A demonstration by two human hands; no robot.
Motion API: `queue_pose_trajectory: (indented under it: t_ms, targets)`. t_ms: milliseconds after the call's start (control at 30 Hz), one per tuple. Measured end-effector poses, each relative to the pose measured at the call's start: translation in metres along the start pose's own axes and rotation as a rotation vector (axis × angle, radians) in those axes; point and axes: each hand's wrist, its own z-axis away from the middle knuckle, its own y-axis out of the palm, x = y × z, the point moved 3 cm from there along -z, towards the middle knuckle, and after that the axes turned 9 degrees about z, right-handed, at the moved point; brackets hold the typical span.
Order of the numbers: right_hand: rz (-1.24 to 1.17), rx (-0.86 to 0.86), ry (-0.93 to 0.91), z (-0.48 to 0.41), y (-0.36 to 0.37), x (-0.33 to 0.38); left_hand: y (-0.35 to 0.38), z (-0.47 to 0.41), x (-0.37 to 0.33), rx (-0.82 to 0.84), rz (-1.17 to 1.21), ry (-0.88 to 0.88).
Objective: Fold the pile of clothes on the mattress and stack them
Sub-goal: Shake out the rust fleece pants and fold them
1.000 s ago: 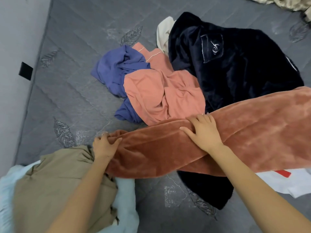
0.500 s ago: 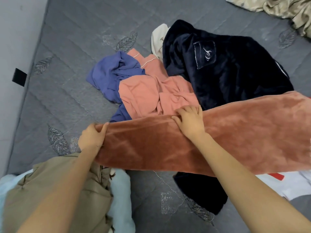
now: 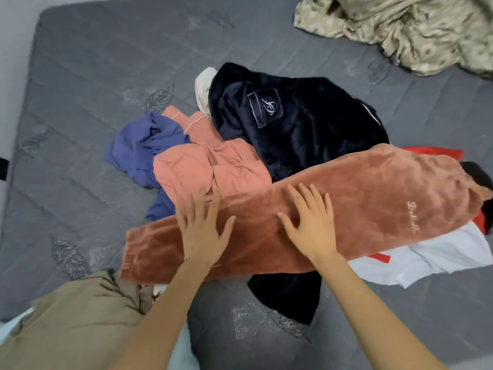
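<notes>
A long rust-brown plush garment [image 3: 373,198] lies stretched flat across the pile on the grey mattress [image 3: 80,102]. My left hand [image 3: 202,231] rests flat on its left part with fingers spread. My right hand [image 3: 309,222] lies flat on its middle, fingers straight. Under and behind it are a dark navy plush garment [image 3: 298,129], a salmon-pink garment [image 3: 208,169], a blue garment [image 3: 141,148] and a white piece with red [image 3: 416,260]. An olive-tan folded garment [image 3: 80,321] sits on a light blue one at the lower left.
A crumpled beige patterned cloth [image 3: 413,30] lies at the mattress's far right. A cream piece [image 3: 202,86] pokes out behind the navy garment. Bare mattress shows at the left and far side. A wall runs along the left edge.
Both hands have let go of the rust-brown garment's edge and now lie flat on it. The garment is spread out flatter across the pile.
</notes>
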Motion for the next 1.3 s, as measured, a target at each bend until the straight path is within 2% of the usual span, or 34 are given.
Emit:
queue_pose_trajectory:
  t_ms: [233, 433, 667, 733, 867, 1033, 1133, 1200, 1233, 1300]
  targets:
    - [0.065, -0.004, 0.067, 0.012, -0.046, -0.092, 0.019, -0.022, -0.139, 0.080, -0.070, 0.102]
    - [0.036, 0.009, 0.101, 0.013, -0.076, -0.225, 0.065, -0.043, -0.269, 0.121, -0.120, 0.133]
    - [-0.234, 0.040, 0.274, -0.013, -0.078, -0.387, 0.156, -0.051, -0.401, 0.132, -0.113, 0.112]
    - [-0.329, 0.123, 0.336, -0.022, -0.066, -0.415, 0.178, -0.053, -0.416, 0.123, -0.122, 0.108]
    - [-0.705, 0.260, 0.471, -0.041, -0.033, -0.444, 0.212, -0.056, -0.413, 0.121, -0.152, 0.059]
    - [-0.781, 0.340, 0.672, -0.054, -0.013, -0.452, 0.233, -0.058, -0.401, 0.131, -0.179, 0.064]
    - [-1.067, 0.543, 0.783, -0.055, -0.015, -0.457, 0.233, -0.060, -0.401, 0.123, -0.154, 0.064]
    - [-1.173, 0.651, 0.818, -0.054, -0.022, -0.453, 0.229, -0.059, -0.399, 0.135, -0.144, 0.078]
    - [-1.193, 0.644, 0.808, -0.054, -0.028, -0.449, 0.226, -0.058, -0.399, 0.143, -0.144, 0.094]
    - [-1.155, 0.498, 0.742, -0.056, -0.040, -0.439, 0.217, -0.055, -0.399, 0.156, -0.131, 0.140]
